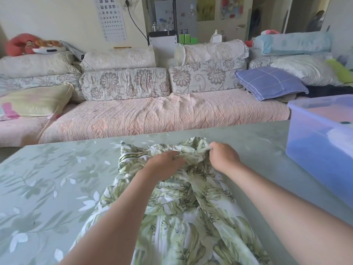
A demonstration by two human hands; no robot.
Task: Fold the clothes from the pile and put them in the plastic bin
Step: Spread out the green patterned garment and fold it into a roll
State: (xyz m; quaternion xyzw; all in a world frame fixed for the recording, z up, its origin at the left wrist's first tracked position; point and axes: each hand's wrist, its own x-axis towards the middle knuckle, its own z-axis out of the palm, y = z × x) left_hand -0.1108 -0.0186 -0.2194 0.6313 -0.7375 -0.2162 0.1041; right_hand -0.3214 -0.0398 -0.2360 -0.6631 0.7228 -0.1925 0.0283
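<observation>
A white garment with a green leaf print (187, 213) lies crumpled lengthwise on the table, reaching from the near edge to its bunched far end. My left hand (164, 163) lies on that far end with its fingers pinching the cloth. My right hand (222, 155) grips a bunch of the same fabric just to the right. A translucent blue plastic bin (313, 148) stands at the table's right side with some folded pale cloth inside.
The table (57, 178) has a pale green cover with a leaf pattern. Behind it runs a sofa (152, 115) with a pink quilted seat, floral cushions and a blue checked pillow (271, 83).
</observation>
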